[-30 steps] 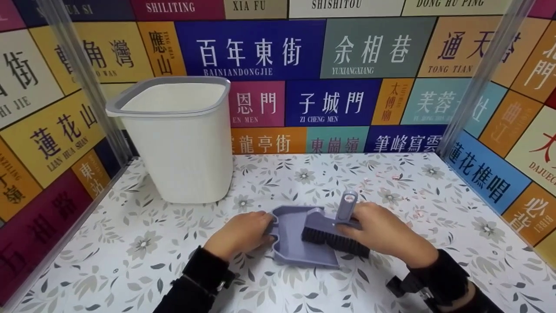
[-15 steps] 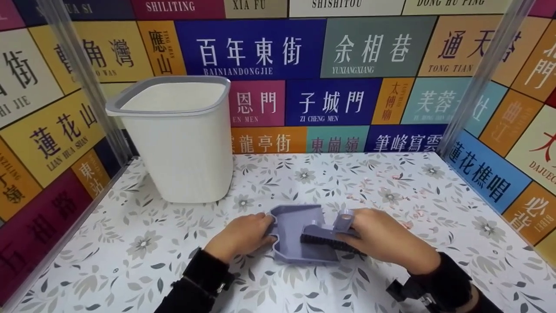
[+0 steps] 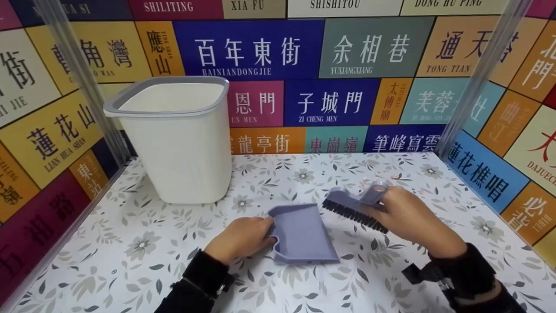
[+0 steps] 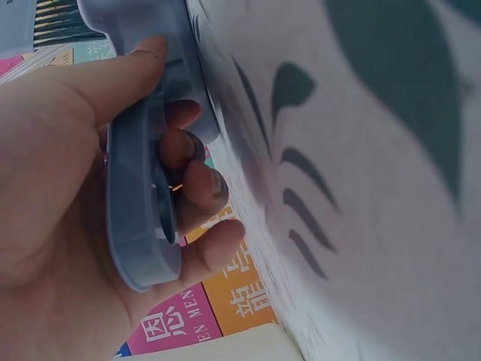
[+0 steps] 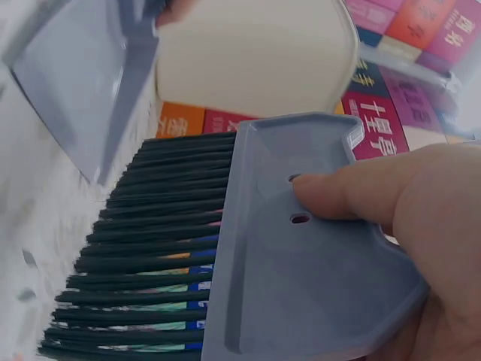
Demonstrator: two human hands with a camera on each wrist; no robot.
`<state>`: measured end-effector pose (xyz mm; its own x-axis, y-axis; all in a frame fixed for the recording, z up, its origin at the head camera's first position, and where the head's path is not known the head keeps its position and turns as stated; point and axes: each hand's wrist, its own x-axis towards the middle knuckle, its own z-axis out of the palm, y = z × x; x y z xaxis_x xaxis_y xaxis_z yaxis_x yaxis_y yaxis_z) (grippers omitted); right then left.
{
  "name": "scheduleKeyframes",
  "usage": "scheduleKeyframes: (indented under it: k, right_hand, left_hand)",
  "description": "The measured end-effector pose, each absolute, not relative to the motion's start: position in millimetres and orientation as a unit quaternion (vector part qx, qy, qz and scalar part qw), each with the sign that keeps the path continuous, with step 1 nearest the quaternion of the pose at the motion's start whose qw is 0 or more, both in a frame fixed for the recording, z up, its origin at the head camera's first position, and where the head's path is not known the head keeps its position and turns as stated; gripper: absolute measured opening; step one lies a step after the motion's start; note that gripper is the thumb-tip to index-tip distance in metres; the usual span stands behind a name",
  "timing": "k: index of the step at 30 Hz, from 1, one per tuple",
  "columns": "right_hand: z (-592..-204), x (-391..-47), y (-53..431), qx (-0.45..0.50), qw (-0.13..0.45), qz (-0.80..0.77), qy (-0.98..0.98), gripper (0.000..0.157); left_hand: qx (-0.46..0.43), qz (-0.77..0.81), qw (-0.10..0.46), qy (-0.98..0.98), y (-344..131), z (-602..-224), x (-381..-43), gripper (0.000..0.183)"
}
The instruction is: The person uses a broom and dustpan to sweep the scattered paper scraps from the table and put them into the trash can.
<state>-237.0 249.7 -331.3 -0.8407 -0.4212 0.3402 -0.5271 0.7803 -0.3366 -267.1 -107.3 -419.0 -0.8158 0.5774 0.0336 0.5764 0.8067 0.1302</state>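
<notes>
Two grey plastic cleaning tools lie within our reach over the white, leaf-printed table [image 3: 278, 178]. Near its back-left corner stands a tall white plastic bin [image 3: 182, 152]; bare surface separates it from the shallow grey dustpan [image 3: 304, 234], mid-table. Our left hand [image 3: 243, 237] curls its fingers round the dustpan's handle [image 4: 139, 203]. Just beyond the pan's open right edge, our right hand [image 3: 410, 215] grips the dark-bristled brush [image 3: 347, 198], thumb against its body.
</notes>
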Motion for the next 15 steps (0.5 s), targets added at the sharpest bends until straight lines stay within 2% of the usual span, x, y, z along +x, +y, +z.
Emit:
scheduleKeyframes:
  k: [7,15]
  right_hand:
    - [-318,-245,288,0.188,0.134,0.219,-0.948,0.023]
    - [-320,-256,327,0.142,0.191,0.167,-0.957,0.018]
  left_hand:
    - [0.299,0.077,0.015,0.951,-109,-417,-266,0.025]
    - [0.295,0.084,0.030,0.951,-108,-416,-267,0.024]
